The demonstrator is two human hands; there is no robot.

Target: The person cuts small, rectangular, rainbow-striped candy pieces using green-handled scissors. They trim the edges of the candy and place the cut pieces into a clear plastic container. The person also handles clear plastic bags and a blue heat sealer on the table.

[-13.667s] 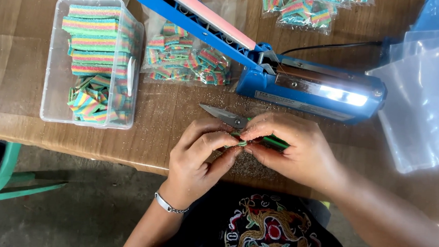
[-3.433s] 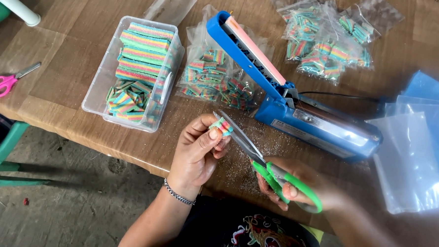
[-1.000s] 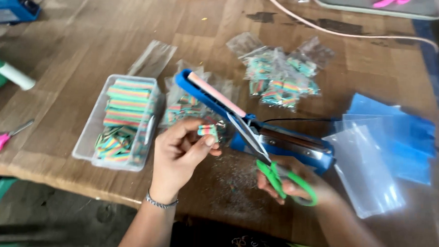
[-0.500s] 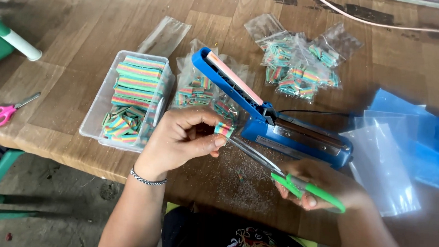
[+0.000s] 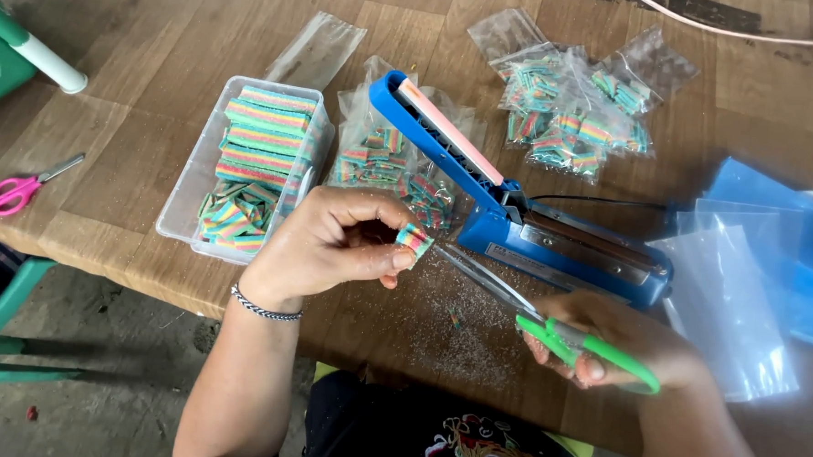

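Pinching a short rainbow-striped candy piece (image 5: 414, 240) between thumb and fingertips, the left hand (image 5: 333, 244) holds it just above the wooden table (image 5: 158, 53), near its front edge. Green-handled scissors (image 5: 549, 322) sit in the right hand (image 5: 621, 343), fingers closed through the loops, blade tips at the candy. Sugar crumbs (image 5: 447, 335) dust the wood beneath. Just behind: blue heat sealer (image 5: 517, 215), arm raised. Left: clear tub of striped candy (image 5: 249, 171). Beyond: filled candy bags (image 5: 571, 117). Right: empty plastic bags (image 5: 742, 298). Far left: pink scissors (image 5: 25, 184).
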